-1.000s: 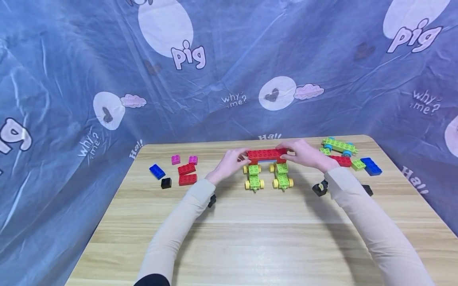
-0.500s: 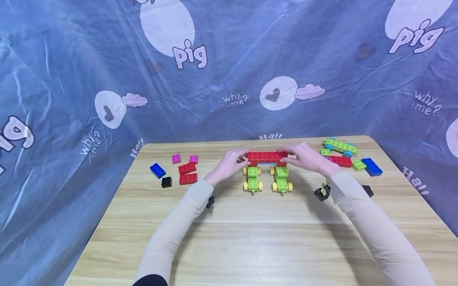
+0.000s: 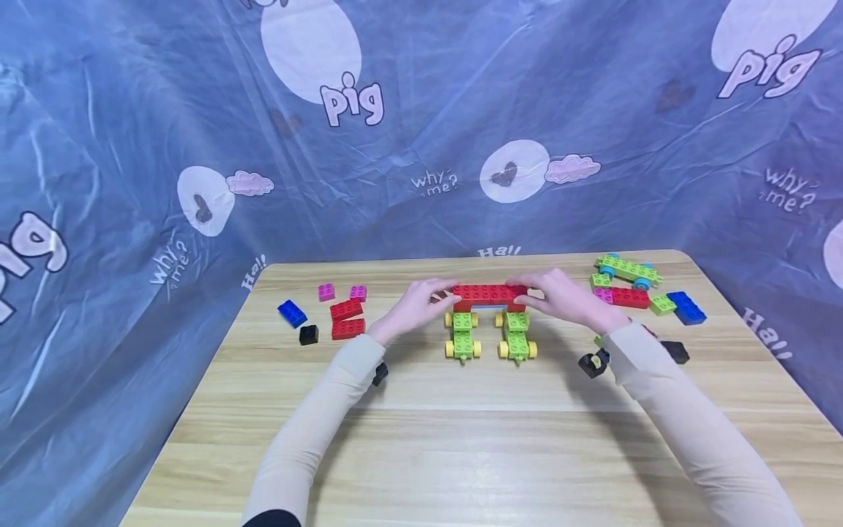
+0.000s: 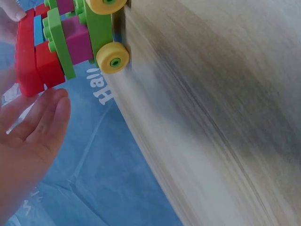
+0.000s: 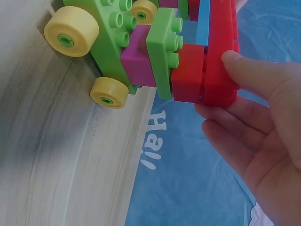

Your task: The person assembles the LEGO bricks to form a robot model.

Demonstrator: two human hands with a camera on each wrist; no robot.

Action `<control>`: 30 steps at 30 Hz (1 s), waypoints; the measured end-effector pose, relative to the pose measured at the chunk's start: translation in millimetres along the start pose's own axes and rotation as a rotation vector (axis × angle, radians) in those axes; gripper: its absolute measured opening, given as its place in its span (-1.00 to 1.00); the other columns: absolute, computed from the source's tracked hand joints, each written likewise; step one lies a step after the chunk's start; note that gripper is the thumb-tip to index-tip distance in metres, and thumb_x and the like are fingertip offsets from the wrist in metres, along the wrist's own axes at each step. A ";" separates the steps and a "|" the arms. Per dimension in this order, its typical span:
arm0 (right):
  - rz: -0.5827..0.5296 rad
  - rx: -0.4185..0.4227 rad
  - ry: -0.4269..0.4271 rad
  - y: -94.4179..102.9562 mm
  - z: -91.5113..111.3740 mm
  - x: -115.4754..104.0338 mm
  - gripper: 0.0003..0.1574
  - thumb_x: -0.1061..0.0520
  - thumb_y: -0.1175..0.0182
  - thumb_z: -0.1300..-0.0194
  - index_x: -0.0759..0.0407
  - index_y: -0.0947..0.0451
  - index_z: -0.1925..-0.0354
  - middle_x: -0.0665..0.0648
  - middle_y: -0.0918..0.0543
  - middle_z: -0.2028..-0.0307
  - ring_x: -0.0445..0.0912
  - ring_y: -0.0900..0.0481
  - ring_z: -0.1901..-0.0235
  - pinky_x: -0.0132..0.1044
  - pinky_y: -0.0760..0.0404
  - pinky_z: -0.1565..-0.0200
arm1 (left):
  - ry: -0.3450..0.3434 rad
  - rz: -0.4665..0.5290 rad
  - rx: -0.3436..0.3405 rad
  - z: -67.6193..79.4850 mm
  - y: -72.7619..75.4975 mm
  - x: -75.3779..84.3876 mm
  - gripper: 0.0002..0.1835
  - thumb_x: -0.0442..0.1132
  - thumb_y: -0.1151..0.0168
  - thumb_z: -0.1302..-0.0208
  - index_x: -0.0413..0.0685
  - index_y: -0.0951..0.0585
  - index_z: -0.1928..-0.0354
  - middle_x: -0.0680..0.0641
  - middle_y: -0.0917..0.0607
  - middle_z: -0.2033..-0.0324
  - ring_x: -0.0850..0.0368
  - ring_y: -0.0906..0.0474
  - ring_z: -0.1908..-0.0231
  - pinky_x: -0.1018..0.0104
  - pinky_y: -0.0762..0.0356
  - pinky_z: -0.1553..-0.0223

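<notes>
A toy building-brick structure stands mid-table, its long red top [image 3: 490,294] spanning two lime wheeled bases, left base [image 3: 463,344] and right base [image 3: 516,344], with yellow wheels. Between top and bases, the right wrist view shows a magenta brick [image 5: 138,56], a lime brick [image 5: 160,56] and a red brick [image 5: 188,73]. A blue brick [image 5: 202,23] runs under the top. My left hand [image 3: 418,304] holds the left end of the red top, fingertips at its edge. My right hand [image 3: 560,296] pinches the other end, thumb on one face and fingers beneath.
Loose red [image 3: 347,329], blue [image 3: 293,313], magenta [image 3: 326,292] and black [image 3: 309,334] bricks lie at left. At right are a lime car base [image 3: 628,269] with blue wheels, a red brick [image 3: 630,297], a blue brick [image 3: 686,308] and dark pieces. A blue printed cloth [image 3: 408,110] hangs behind.
The wheeled brick structure has shifted slightly toward me and a little left, both hands moving with it and keeping their hold. The head view has shifted slightly.
</notes>
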State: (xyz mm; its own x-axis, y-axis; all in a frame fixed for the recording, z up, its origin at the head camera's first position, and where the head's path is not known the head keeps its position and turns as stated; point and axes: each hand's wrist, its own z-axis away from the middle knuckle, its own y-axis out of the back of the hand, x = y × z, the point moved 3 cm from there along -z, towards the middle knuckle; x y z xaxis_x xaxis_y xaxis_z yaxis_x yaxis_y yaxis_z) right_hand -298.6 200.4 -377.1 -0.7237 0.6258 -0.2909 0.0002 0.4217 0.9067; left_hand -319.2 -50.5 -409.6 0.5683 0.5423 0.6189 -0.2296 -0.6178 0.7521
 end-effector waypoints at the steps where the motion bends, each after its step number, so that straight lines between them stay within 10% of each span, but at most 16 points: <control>1: 0.002 0.002 0.000 -0.2 0.2 -0.1 -0.58 0.16 -0.25 -0.21 0.26 -0.56 -0.03 0.22 -0.70 0.09 -0.01 -0.72 0.23 -0.12 -0.68 0.11 | -0.006 -0.006 0.008 0.0 0.2 -0.4 -0.53 -0.10 -0.15 -0.30 -0.12 -0.47 -0.20 -0.11 -0.66 0.03 0.17 -0.64 0.17 0.56 -0.60 0.11; 30: 0.007 0.055 -0.055 -4.5 5.4 -2.0 -0.56 0.12 -0.27 -0.19 0.22 -0.56 -0.05 0.21 -0.69 0.05 0.05 -0.69 0.11 -0.04 -0.64 0.02 | -0.028 -0.021 0.012 -4.2 2.7 2.3 -0.56 -0.11 -0.22 -0.23 -0.10 -0.54 -0.13 -0.08 -0.65 -0.03 0.13 -0.61 0.03 0.37 -0.57 -0.07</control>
State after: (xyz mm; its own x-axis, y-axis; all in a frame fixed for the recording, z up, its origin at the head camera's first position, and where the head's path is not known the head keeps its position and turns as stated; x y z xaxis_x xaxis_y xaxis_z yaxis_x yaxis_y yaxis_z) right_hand -293.4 200.9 -382.3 -0.6845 0.6636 -0.3019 0.0448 0.4516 0.8911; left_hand -321.9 -48.5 -405.2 0.5947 0.5395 0.5960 -0.2079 -0.6129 0.7623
